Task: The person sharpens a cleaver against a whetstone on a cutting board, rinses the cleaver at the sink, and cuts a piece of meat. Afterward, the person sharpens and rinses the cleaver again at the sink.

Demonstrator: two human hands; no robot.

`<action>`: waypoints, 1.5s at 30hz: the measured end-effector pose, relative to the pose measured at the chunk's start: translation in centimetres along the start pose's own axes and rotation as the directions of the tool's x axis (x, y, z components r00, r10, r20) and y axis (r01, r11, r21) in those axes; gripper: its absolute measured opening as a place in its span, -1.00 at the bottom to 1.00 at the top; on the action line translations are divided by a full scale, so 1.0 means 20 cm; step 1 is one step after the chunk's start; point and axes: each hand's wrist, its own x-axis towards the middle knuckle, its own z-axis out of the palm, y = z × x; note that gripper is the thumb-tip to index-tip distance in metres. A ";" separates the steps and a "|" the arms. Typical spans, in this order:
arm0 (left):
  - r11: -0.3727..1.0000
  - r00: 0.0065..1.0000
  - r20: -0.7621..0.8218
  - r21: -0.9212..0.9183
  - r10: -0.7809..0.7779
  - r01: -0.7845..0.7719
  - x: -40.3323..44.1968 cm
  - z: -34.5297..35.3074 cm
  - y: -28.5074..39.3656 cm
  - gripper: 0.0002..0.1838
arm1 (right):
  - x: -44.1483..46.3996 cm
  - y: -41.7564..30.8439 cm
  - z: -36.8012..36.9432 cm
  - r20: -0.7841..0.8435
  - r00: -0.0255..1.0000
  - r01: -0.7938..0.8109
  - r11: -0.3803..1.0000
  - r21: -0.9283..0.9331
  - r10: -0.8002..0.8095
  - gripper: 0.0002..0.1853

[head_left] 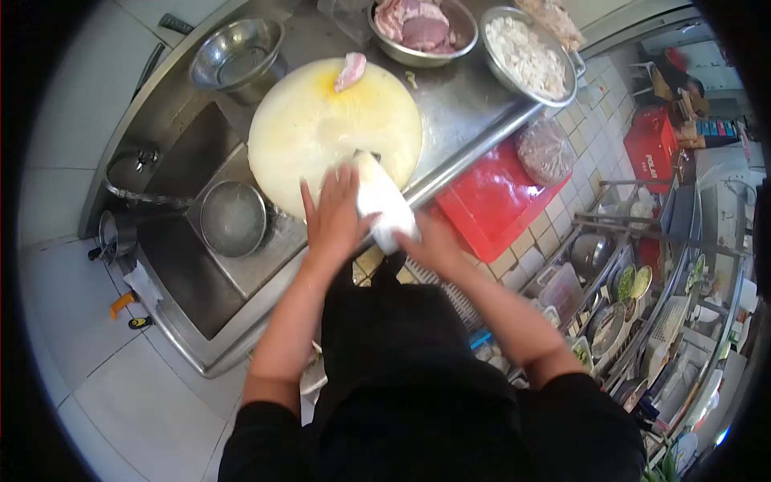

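Note:
A white, blurred item point(381, 199), perhaps a cloth or bag, lies between my hands at the near right edge of the round cutting board point(297, 132). My left hand point(336, 210) rests against its left side with the fingers spread. At its lower right end is my right hand point(430, 243), its fingertips on the white item and blurred. A small dark object point(368, 153) shows at the item's far end; I cannot make out what it is. One piece of pink and white meat point(350, 71) sits at the board's far edge.
Bowls of pink meat point(426, 32) and white pieces point(526, 58) stand beyond the board. A metal bowl point(237, 56) is at the back left, a pot point(233, 218) by the sink point(185, 297). A bag point(546, 153) lies on a red crate point(498, 201). Shelves are at right.

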 end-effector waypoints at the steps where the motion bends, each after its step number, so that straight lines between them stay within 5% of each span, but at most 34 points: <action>1: 0.999 0.998 -0.058 0.049 0.013 -0.010 0.14 0.02 -0.07 0.00 | 0.14 -0.08 -0.05 0.010 0.999 -0.036 0.997 -0.064 0.037 -0.38; 6: 0.994 0.998 0.008 0.089 -0.065 0.064 0.69 -0.24 -0.17 -0.03 | 0.62 -0.30 -0.14 -0.191 0.981 -0.055 0.987 -0.150 0.025 -0.42; 10: 0.993 0.999 -0.044 0.114 0.009 -0.004 0.38 -0.06 -0.11 -0.01 | 0.32 -0.18 -0.06 -0.097 0.992 -0.090 0.989 -0.118 0.078 -0.40; 11: 0.994 1.000 -0.011 0.105 -0.001 0.002 0.21 -0.03 -0.03 -0.01 | 0.21 0.04 0.06 -0.105 0.993 0.037 0.993 -0.115 -0.049 -0.38; 13: 1.000 0.999 0.042 0.007 0.009 -0.009 -0.09 0.00 0.10 0.01 | -0.13 0.07 0.04 -0.055 0.998 0.039 0.999 -0.025 -0.040 -0.42; 15: 0.993 0.996 -0.056 -0.091 0.068 -0.073 -0.18 0.07 0.11 -0.02 | -0.17 0.07 0.00 -0.069 0.992 0.108 0.993 0.047 -0.104 -0.45; 19: 0.999 0.994 -0.102 0.040 0.030 -0.026 0.35 -0.03 -0.06 -0.02 | 0.28 -0.19 -0.19 -0.067 0.995 -0.082 0.991 -0.103 0.076 -0.42; 21: 0.999 0.998 0.056 0.043 -0.002 0.000 0.59 -0.22 -0.09 -0.01 | 0.52 -0.24 -0.17 -0.127 0.990 -0.085 0.985 -0.151 0.066 -0.40; 26: 0.996 0.998 -0.025 0.057 0.063 -0.061 0.26 -0.02 -0.04 0.02 | 0.20 -0.11 -0.06 -0.047 0.993 -0.110 0.992 -0.066 0.107 -0.38; 31: 0.997 0.997 0.048 -0.037 0.068 -0.066 -0.15 0.02 0.11 0.05 | -0.20 0.11 -0.01 -0.096 0.989 0.110 0.993 -0.038 -0.113 -0.41; 35: 0.997 1.000 -0.002 0.073 -0.009 0.009 0.42 -0.12 -0.08 0.02 | 0.40 -0.20 -0.17 -0.071 0.992 -0.116 0.968 -0.225 0.102 -0.39; 37: 0.997 0.996 0.070 0.068 -0.049 0.045 0.64 -0.23 -0.14 0.02 | 0.58 -0.28 -0.17 -0.162 0.985 -0.084 0.977 -0.197 0.052 -0.39; 41: 0.996 1.000 -0.020 0.094 0.010 -0.009 0.43 -0.11 -0.08 -0.01 | 0.33 -0.22 -0.12 -0.115 0.986 -0.134 0.986 -0.103 0.122 -0.38; 45: 1.000 0.999 0.036 -0.019 0.021 -0.020 -0.14 0.00 0.10 0.00 | -0.17 0.05 0.02 -0.057 0.998 -0.005 0.998 -0.059 0.002 -0.40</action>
